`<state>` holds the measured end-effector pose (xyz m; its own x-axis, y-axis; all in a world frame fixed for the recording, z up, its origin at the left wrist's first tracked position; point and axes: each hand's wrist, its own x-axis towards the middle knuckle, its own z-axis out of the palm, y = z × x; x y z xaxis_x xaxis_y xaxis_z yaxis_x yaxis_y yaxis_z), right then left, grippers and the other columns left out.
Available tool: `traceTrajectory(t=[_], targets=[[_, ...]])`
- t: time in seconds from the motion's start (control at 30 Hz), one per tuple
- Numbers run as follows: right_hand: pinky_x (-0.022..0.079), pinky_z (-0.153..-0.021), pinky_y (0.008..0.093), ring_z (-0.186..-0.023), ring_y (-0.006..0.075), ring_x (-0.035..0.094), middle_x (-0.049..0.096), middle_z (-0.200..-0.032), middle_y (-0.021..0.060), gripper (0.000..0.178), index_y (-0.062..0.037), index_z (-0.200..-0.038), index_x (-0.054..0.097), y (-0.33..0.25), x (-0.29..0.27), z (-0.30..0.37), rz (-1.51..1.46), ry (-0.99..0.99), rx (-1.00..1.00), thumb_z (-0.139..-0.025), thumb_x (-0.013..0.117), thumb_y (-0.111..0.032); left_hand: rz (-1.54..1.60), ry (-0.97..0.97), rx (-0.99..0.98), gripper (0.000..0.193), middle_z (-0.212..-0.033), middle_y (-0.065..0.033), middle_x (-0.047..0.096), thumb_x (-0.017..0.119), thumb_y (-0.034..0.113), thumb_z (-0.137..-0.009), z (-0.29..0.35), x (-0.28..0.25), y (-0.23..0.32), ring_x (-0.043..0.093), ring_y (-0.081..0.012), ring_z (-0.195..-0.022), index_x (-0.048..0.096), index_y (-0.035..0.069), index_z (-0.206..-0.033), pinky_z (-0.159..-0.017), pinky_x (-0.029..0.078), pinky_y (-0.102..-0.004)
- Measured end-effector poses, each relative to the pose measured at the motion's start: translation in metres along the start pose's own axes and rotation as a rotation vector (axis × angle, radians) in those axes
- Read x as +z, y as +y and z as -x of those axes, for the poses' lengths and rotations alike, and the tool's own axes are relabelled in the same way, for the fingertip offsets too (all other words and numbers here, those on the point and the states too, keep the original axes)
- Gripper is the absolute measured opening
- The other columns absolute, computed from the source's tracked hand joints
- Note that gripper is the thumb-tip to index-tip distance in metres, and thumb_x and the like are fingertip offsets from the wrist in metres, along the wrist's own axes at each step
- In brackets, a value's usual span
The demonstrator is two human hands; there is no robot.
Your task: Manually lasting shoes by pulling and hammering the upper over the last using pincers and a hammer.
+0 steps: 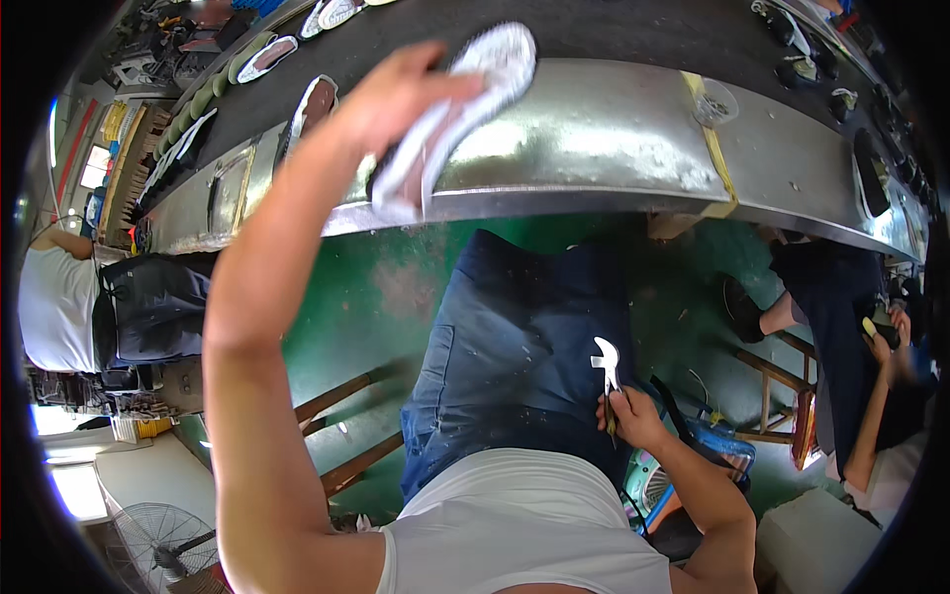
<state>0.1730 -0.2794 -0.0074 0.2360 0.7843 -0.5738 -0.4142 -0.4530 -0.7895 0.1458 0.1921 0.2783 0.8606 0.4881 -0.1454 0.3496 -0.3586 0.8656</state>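
My left hand (401, 104) is stretched out over the metal bench edge. Its fingers are closed around the middle of a shoe upper (500, 67), which is tilted with its underside showing: white along the rim and brownish in the middle. Motion blurs both a little. Low over my right thigh, my right hand (633, 418) grips a small claw hammer (606, 358), its bright head pointing up. A thin yellowish piece shows below the fingers, perhaps part of the handle.
A dark belt (614, 28) runs beyond the metal ledge (594, 129), with shoe uppers (317, 104) at left and dark shoes (871, 173) at right. A clear cup (714, 103) stands on the ledge. Co-workers sit on both sides. Wooden stool legs (361, 465) are near me.
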Motion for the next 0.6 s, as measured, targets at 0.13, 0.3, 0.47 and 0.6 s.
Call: traceTrajectory(t=[0.13,0.3,0.47,0.6], targets=[[0.054,-0.068,0.0317,-0.073,0.0189,0.067,0.066,-0.088,0.0121,0.035,0.0045,-0.108,0.057,-0.017,-0.007,-0.012,-0.107,-0.042,0.096,-0.106,0.044,-0.028,-1.074,0.204,0.125,0.059,-0.127,-0.0219,0.060,0.067,0.039,-0.086,-0.143,-0.029,0.015,0.060,-0.0354,-0.116,0.053,0.001,-0.129,-0.101,0.043,-0.0481],[0.055,-0.072,0.0341,-0.077,0.0203,0.066,0.066,-0.091,0.0132,0.036,0.0048,-0.109,0.056,-0.029,-0.013,-0.024,-0.215,-0.054,0.137,-0.107,0.044,-0.029,-1.595,0.400,0.371,0.059,-0.150,-0.0123,0.045,0.060,0.039,-0.093,-0.230,-0.009,-0.063,0.044,-0.0305,-0.136,0.048,0.007,-0.141,-0.114,0.030,-0.0463],[0.055,-0.072,0.0344,-0.076,0.0210,0.066,0.066,-0.091,0.0128,0.036,0.0043,-0.110,0.056,-0.033,-0.015,-0.035,-0.277,-0.057,0.129,-0.107,0.043,-0.029,-1.511,0.193,0.341,0.043,-0.136,-0.0099,0.058,0.046,0.037,-0.099,-0.258,0.000,-0.083,0.051,-0.0343,-0.129,0.058,0.010,-0.131,-0.111,0.034,-0.0505],[0.055,-0.071,0.0347,-0.075,0.0214,0.066,0.066,-0.090,0.0128,0.036,0.0038,-0.110,0.056,-0.039,-0.017,-0.044,-0.287,-0.072,0.141,-0.107,0.043,-0.030,-1.077,0.335,0.552,0.028,-0.115,-0.0144,0.068,0.056,0.030,-0.096,-0.216,-0.050,-0.079,0.065,-0.0330,-0.106,0.072,0.009,-0.106,-0.091,0.052,-0.0436]])
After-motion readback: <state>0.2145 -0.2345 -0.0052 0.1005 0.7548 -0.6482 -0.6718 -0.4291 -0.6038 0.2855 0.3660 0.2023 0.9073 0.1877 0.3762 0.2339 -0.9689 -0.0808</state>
